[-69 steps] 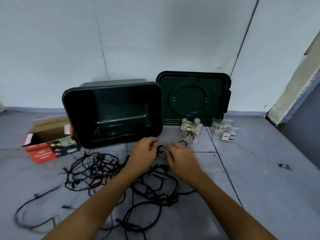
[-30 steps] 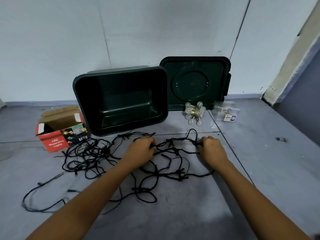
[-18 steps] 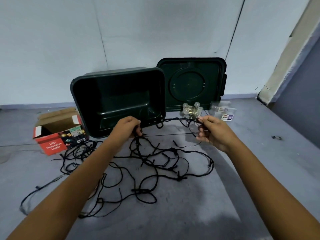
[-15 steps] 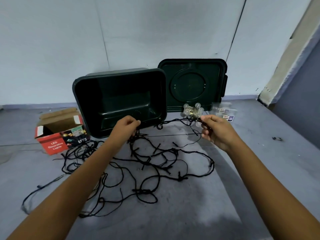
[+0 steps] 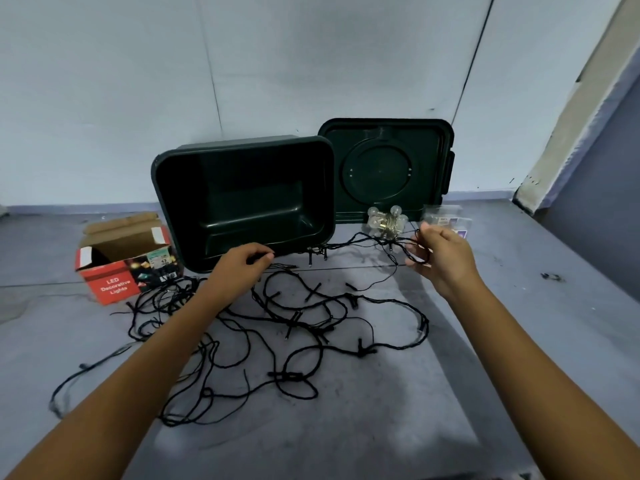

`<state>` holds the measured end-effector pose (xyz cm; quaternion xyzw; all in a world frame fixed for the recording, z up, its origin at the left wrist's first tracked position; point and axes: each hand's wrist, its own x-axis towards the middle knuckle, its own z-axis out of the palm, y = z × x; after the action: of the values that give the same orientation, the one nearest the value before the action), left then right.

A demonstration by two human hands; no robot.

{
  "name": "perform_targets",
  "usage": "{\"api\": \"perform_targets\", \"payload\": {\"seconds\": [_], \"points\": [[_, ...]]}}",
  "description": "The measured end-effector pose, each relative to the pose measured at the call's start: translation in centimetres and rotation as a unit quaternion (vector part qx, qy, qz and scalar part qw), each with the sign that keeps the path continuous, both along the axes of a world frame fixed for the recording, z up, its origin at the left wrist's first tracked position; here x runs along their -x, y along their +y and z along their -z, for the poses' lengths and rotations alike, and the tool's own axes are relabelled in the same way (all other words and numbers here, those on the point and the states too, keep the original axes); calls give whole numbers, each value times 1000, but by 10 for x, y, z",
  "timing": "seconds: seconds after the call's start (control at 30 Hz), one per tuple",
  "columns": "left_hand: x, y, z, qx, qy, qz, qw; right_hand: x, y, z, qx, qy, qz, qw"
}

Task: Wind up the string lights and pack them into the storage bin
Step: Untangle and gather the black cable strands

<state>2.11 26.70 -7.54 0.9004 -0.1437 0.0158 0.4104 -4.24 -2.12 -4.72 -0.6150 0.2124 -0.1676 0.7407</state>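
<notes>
Black string lights [image 5: 294,327] sprawl on floor at 6 o'clock of empty storage bin [image 5: 242,206]. Head view: left hand [image 5: 239,268] and right hand [image 5: 440,258], now raised apart, pinch one strand taut; winding just starting.

The string lights [image 5: 284,327] sprawl on the floor [image 5: 398,427] near the storage bin [image 5: 242,202], cardboard box [image 5: 124,261] left, lid [image 5: 384,168] far right.

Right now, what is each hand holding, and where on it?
Both hold the black string lights: left hand and right hand pinch one raised stretch of cord.
</notes>
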Motion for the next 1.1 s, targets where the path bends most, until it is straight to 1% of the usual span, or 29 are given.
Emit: {"api": "perform_targets", "payload": {"seconds": [0.07,0.13,0.17,0.23,0.27,0.3,0.33,0.37,0.4,0.47,0.5,0.57,0.63,0.67,0.77,0.83,0.87,0.93,0.97,1.03,1.1], "points": [[2,1,-2,14,17,-16,1000,1,2,3,47,22,-9,999],[8,1,-11,74,75,-32,994,5,3,7,147,80,-57,984],[11,1,-17,106,108,-26,988,6,3,10,216,123,-96,964],[18,0,-31,140,145,22,979,8,9,15,371,187,-158,896],[21,-1,-38,129,143,59,979,8,15,14,434,178,-158,869],[23,-3,-44,107,133,94,981,9,23,10,468,143,-144,860],[25,-6,-49,86,122,124,981,10,35,4,476,96,-134,864],[26,-9,-52,71,111,145,981,11,48,-4,462,49,-142,874],[26,-12,-55,64,99,159,980,14,62,-14,430,17,-175,885],[26,-20,-56,77,78,175,979,17,91,-24,367,4,-262,893],[25,-23,-55,97,76,180,976,17,103,-24,349,8,-281,894],[25,-30,-52,156,95,176,967,16,117,-20,313,11,-262,913],[24,-31,-47,209,119,166,956,15,123,-14,245,9,-228,942],[24,-32,-45,222,126,165,953,15,125,-11,210,8,-223,952],[22,-31,-41,204,133,171,955,19,129,-4,75,11,-254,964],[21,-31,-43,162,121,162,966,22,128,-3,-5,22,-256,966],[20,-29,-45,119,97,148,977,22,123,-3,-10,33,-236,971],[14,-21,-49,26,34,101,994,23,104,-1,55,56,-178,981],[10,-14,-49,2,13,75,997,24,91,1,99,69,-151,981],[1,-2,-50,-9,-3,29,1000,27,68,7,164,97,-119,974],[-4,4,-48,-31,6,19,999,29,54,9,177,114,-120,970]]}}
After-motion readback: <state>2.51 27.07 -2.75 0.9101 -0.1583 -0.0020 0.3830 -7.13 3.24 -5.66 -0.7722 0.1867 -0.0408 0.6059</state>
